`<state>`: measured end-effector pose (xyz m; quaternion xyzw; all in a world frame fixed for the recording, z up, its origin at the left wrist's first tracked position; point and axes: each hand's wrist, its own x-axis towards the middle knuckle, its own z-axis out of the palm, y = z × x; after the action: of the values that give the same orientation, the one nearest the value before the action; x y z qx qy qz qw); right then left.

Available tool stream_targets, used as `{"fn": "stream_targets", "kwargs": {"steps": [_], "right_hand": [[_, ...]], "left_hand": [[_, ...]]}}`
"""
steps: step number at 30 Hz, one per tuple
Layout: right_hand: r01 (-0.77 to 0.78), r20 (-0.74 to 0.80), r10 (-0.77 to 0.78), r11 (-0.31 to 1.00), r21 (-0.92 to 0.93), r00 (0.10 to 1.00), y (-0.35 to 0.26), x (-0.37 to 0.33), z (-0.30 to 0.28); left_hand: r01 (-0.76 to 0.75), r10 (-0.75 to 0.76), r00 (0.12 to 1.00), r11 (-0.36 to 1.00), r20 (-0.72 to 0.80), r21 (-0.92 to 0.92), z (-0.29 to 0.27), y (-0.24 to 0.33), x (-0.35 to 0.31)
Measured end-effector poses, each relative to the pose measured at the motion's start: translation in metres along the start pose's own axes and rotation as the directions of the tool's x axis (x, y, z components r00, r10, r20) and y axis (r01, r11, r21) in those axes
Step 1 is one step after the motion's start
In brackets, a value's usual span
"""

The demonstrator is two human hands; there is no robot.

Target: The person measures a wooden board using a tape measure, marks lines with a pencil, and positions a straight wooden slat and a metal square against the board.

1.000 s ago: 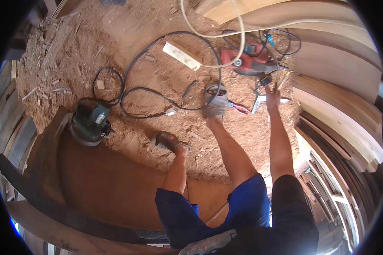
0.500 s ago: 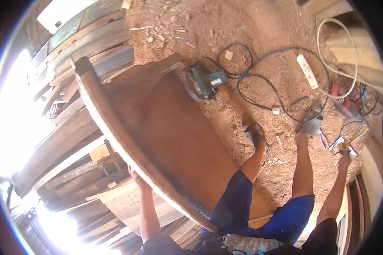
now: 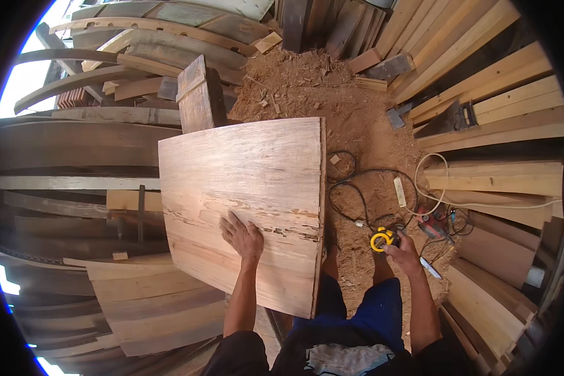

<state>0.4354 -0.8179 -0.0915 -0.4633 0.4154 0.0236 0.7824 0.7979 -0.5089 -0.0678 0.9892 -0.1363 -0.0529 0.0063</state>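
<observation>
Board point(image 3: 250, 166) looks heavy, stiff; hold 3 and 9 o'clock edges. Left grip point(image 3: 244, 239) spread; right grip point(image 3: 407, 253) pinches tape point(image 3: 380, 239).

Reddish-brown sawdust point(image 3: 357, 128) with small wood chips covers the ground. On it a black cable point(image 3: 382, 170) lies in loose loops, near a white power strip point(image 3: 400, 192) and a red power tool point(image 3: 430, 224). A pale cord point(image 3: 447, 172) also makes a loop there. At the right, a handsaw point(image 3: 443, 123) rests among long planks point(image 3: 517, 136); at the left, many boards point(image 3: 147, 307) are piled.
</observation>
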Motion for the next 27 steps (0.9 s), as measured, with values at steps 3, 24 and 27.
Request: {"fn": "stream_targets", "kwargs": {"steps": [3,24,27], "right_hand": [[0.169,0.089,-0.154,0.963,-0.212,0.984,-0.047,0.009,0.05],[0.358,0.113,-0.357,0.759,-0.544,0.927,-0.115,0.022,0.278],[0.259,0.098,-0.252,0.759,-0.597,0.963,-0.131,0.033,0.281]], "left_hand": [[0.08,-0.075,0.996,0.993,0.055,-0.088,-0.001,0.005,-0.002],[0.172,0.235,0.915,0.508,0.328,-0.844,-0.093,0.073,-0.062],[0.142,0.312,0.912,0.373,0.268,-0.917,-0.088,0.069,-0.07]]}}
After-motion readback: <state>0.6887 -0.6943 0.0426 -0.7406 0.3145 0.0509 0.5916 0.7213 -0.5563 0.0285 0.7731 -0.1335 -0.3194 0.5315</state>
